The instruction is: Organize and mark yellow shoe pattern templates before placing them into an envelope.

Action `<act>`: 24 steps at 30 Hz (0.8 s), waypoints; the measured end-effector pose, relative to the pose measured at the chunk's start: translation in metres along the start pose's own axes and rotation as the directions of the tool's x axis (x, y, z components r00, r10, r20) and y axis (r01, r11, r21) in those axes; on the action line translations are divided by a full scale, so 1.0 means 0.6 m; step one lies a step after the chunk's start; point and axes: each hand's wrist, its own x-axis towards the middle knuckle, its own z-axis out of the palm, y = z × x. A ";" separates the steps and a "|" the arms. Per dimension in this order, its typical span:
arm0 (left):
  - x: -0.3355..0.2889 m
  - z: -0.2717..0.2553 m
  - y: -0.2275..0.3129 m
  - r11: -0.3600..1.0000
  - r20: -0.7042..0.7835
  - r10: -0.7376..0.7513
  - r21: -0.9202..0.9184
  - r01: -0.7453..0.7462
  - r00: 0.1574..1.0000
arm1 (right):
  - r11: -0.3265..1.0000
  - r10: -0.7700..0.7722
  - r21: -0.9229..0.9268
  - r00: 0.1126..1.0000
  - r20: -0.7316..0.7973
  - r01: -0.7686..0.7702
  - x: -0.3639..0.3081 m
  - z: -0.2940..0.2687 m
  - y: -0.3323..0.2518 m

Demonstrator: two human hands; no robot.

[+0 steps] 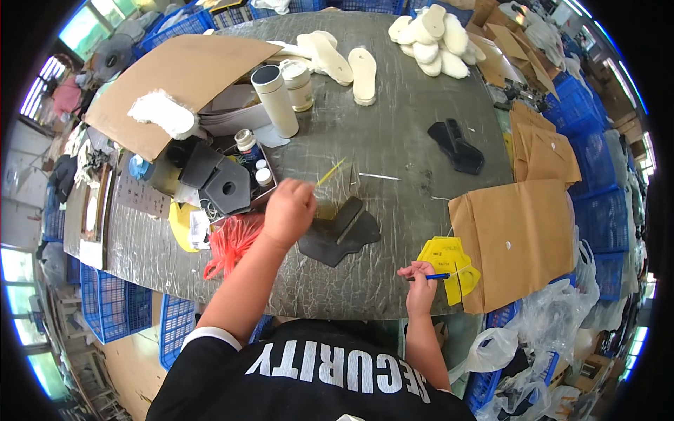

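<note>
My left hand is closed over the table, and a thin yellow stick pokes out from its fingertips. Just beyond and below that hand lie dark grey sheet pieces, one narrow strip on top of a wider shape. At the table's near right, my right hand grips a blue pen. The pen reaches over yellow cut-out templates, which carry dark markings. A white pen-like stick rests on the table between the hands, farther off.
An open box holds black pieces and small jars. Beside it are a red plastic bag and a pale tumbler. White fleece insoles are piled far right. Brown paper overhangs the right edge; blue crates surround the table.
</note>
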 end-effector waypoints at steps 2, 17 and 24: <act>0.012 -0.005 -0.004 1.000 0.035 -0.010 0.024 0.009 0.999 | 1.000 0.004 0.020 1.000 -0.001 -0.004 -0.013 -0.007 0.003; -0.183 0.038 -0.013 0.793 0.333 -0.590 0.066 0.606 0.736 | 0.968 0.228 -0.113 0.973 0.037 -0.223 -0.045 0.001 0.019; -0.154 0.044 -0.016 0.700 0.412 -0.678 0.109 0.706 0.609 | 0.967 0.155 -0.211 0.986 0.055 -0.141 0.051 0.088 0.001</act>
